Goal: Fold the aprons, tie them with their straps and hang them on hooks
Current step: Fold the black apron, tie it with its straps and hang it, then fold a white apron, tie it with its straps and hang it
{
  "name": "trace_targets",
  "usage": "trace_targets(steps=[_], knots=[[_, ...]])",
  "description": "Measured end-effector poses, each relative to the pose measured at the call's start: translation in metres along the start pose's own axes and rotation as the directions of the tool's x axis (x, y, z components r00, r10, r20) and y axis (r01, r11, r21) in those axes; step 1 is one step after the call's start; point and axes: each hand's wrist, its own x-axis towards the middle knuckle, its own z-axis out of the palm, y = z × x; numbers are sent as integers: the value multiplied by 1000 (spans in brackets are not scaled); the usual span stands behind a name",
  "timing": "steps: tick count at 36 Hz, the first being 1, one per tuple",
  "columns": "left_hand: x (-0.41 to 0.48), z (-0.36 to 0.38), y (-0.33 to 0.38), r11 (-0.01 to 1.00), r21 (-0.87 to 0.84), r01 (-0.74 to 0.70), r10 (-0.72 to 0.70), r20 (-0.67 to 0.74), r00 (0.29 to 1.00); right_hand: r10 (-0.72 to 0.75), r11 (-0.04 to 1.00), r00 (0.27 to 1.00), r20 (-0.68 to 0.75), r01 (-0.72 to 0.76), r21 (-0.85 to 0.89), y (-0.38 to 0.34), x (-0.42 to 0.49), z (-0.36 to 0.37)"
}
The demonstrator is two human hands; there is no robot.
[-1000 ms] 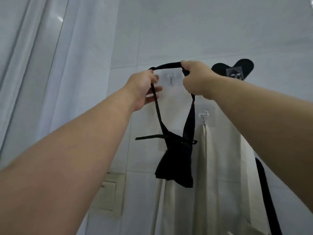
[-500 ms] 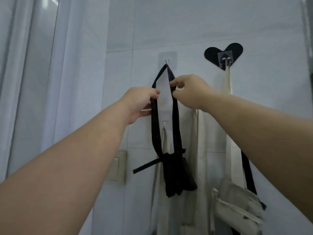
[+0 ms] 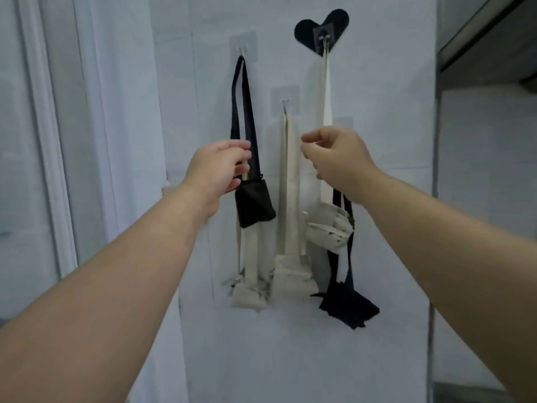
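Folded black fabric apron bundle (image 3: 253,206) hanging by its neck loop from clear adhesive wall hook (image 3: 242,50), upper left. Left hand (image 3: 219,167) loosely curled at the loop's lower part, grip unclear. Right hand (image 3: 334,157) pinched, empty, near cream apron straps (image 3: 286,181).

Matt black cloth apron (image 3: 254,206), glossy wall tiles (image 3: 377,97)
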Motion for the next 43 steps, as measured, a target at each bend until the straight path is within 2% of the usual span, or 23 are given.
trace_targets(steps=[3, 8, 13, 18, 23, 28, 33, 37, 43], knots=[[-42, 26, 10, 1000, -7, 1, -1, 9, 1000, 84, 996, 994, 65, -85, 16, 4, -45, -36], [-121, 108, 14, 996, -56, 71, -63, 134, 989, 230, 968, 968, 100, -218, -121, 30, -129, -125], [-195, 203, -4, 977, -82, 199, -165, 307, 937, 390, 893, 921, 24, -372, -254, 61, -211, -221], [-277, 324, -18, 937, -84, 338, -252, 506, 825, 560, 745, 816, -144, -572, -343, 95, -299, -341], [-324, 412, -15, 915, -95, 391, -247, 636, 731, 625, 643, 719, -304, -695, -320, 126, -351, -424], [-353, 490, -24, 902, -88, 423, -239, 713, 659, 657, 567, 643, -393, -765, -304, 161, -379, -483], [-369, 552, -44, 884, -72, 462, -261, 744, 615, 664, 532, 603, -441, -796, -288, 194, -387, -524], [-380, 604, -70, 863, -17, 504, -313, 766, 561, 701, 464, 577, -419, -815, -346, 230, -398, -553], [-403, 667, -121, 857, 140, 496, -413, 762, 498, 771, 369, 460, -440, -886, -280, 301, -424, -596]])
